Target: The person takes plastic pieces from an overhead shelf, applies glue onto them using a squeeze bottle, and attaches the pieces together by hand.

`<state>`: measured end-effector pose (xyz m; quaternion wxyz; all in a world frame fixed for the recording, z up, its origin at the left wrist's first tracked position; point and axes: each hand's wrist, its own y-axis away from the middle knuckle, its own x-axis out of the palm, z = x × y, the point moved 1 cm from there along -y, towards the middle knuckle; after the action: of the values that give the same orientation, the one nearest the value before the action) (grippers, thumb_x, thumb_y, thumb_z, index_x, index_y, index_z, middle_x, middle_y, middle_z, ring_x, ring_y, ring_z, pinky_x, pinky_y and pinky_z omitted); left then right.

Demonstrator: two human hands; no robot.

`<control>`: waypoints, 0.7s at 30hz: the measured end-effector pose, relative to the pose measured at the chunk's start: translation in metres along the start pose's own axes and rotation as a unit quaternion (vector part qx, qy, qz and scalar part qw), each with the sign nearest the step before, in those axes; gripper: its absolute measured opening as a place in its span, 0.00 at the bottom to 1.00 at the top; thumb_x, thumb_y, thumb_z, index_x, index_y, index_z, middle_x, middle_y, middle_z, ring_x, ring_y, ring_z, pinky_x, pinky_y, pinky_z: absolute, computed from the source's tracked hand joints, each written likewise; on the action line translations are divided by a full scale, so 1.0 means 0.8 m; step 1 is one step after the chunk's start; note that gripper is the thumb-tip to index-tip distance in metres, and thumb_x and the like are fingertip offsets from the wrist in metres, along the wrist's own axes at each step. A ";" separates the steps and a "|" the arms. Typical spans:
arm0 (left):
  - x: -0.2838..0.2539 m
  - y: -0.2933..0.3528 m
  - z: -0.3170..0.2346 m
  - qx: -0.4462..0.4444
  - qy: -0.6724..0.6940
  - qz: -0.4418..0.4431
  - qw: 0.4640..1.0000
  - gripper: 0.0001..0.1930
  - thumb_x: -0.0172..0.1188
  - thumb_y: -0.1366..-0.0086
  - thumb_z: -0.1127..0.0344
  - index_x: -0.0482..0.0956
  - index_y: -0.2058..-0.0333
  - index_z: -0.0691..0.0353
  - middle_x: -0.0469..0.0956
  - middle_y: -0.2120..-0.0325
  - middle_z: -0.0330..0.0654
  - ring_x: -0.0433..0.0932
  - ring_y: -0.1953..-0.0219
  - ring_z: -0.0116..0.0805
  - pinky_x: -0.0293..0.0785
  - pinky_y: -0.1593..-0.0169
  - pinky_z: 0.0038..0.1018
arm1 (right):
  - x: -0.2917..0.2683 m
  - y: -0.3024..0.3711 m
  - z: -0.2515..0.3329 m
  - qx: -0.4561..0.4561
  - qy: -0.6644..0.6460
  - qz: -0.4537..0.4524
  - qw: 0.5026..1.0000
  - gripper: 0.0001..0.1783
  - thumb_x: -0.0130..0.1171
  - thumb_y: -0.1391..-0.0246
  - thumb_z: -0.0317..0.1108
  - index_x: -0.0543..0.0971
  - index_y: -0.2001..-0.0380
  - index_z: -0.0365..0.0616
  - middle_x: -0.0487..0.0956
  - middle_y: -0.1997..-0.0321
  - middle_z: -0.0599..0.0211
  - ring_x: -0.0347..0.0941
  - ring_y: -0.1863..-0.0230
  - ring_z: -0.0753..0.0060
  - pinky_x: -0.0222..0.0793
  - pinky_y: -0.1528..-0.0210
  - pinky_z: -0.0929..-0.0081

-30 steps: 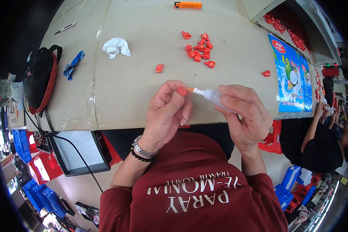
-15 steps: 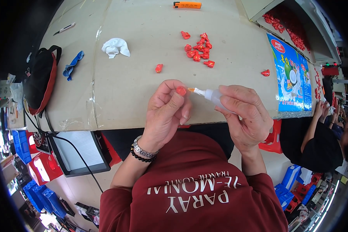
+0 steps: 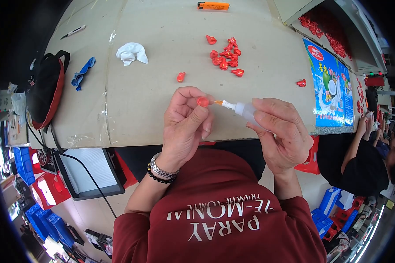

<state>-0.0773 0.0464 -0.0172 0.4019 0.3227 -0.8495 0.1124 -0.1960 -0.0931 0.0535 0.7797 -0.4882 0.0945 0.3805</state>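
I've got the tabletop (image 3: 149,105) across most of my view. Blue sheet (image 3: 333,90) at its right edge, black bag (image 3: 48,93) at the left edge. My left hand (image 3: 184,125) and right hand (image 3: 289,131) are up by the near edge, both clamped: right on a tilted bottle (image 3: 246,113), left on a red piece (image 3: 202,102). Crumpled tissue (image 3: 132,53) left of centre, toward the far edge; red cluster (image 3: 224,65) right of it. Held piece sits above the tabletop, near edge, nozzle (image 3: 220,103) pointing at it, tip just beside.
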 end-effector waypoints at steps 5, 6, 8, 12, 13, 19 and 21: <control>0.000 0.000 -0.001 0.007 0.001 0.001 1.000 0.10 0.56 0.35 0.71 0.66 0.56 0.61 0.77 0.62 0.40 0.68 0.79 0.21 0.63 0.78 0.18 | 0.001 -0.001 0.001 -0.003 0.004 0.004 1.000 0.16 0.70 0.65 0.18 0.77 0.69 0.38 0.81 0.62 0.55 0.79 0.61 0.59 0.77 0.62 0.72; 0.000 0.000 -0.001 0.008 0.002 0.002 1.000 0.11 0.56 0.35 0.72 0.66 0.56 0.61 0.77 0.62 0.40 0.68 0.79 0.21 0.63 0.78 0.18 | 0.003 -0.002 0.001 -0.004 0.004 0.004 1.000 0.16 0.70 0.65 0.18 0.77 0.69 0.38 0.81 0.62 0.55 0.79 0.61 0.59 0.77 0.62 0.72; -0.001 0.000 0.001 0.009 0.001 0.003 1.000 0.11 0.56 0.35 0.72 0.66 0.56 0.61 0.77 0.62 0.40 0.68 0.79 0.21 0.63 0.78 0.18 | 0.005 -0.002 0.002 0.003 -0.011 -0.020 1.000 0.14 0.64 0.66 0.15 0.79 0.71 0.36 0.80 0.66 0.59 0.78 0.65 0.60 0.76 0.65 0.71; 0.000 0.001 0.000 0.006 -0.004 0.001 1.000 0.11 0.56 0.35 0.72 0.66 0.57 0.61 0.77 0.62 0.40 0.68 0.79 0.21 0.63 0.78 0.18 | 0.005 -0.002 0.000 -0.001 -0.006 -0.012 1.000 0.13 0.64 0.66 0.15 0.79 0.71 0.36 0.80 0.66 0.59 0.78 0.64 0.60 0.77 0.65 0.71; 0.000 0.001 0.000 0.006 -0.004 0.001 1.000 0.11 0.56 0.35 0.72 0.66 0.57 0.61 0.77 0.62 0.40 0.68 0.79 0.21 0.63 0.78 0.18 | 0.005 -0.002 0.000 0.000 -0.008 -0.012 1.000 0.13 0.64 0.66 0.15 0.79 0.71 0.36 0.80 0.66 0.59 0.78 0.64 0.60 0.77 0.65 0.71; 0.003 0.000 -0.003 0.015 -0.012 -0.015 1.000 0.10 0.56 0.35 0.73 0.67 0.57 0.61 0.77 0.63 0.40 0.69 0.79 0.21 0.64 0.78 0.18 | 0.002 -0.002 0.001 -0.002 0.004 0.000 1.000 0.14 0.67 0.66 0.16 0.79 0.71 0.36 0.81 0.64 0.57 0.78 0.63 0.59 0.76 0.64 0.72; 0.004 0.000 -0.004 0.024 -0.014 -0.022 0.999 0.10 0.56 0.35 0.73 0.67 0.57 0.61 0.76 0.63 0.40 0.69 0.79 0.21 0.64 0.78 0.18 | 0.000 -0.001 0.002 -0.003 0.010 0.010 1.000 0.15 0.70 0.66 0.18 0.78 0.70 0.37 0.81 0.62 0.55 0.79 0.62 0.59 0.76 0.63 0.73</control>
<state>-0.0765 0.0463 -0.0130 0.3844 0.3524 -0.8449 0.1190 -0.1956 -0.0921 0.0549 0.7737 -0.4931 0.1062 0.3834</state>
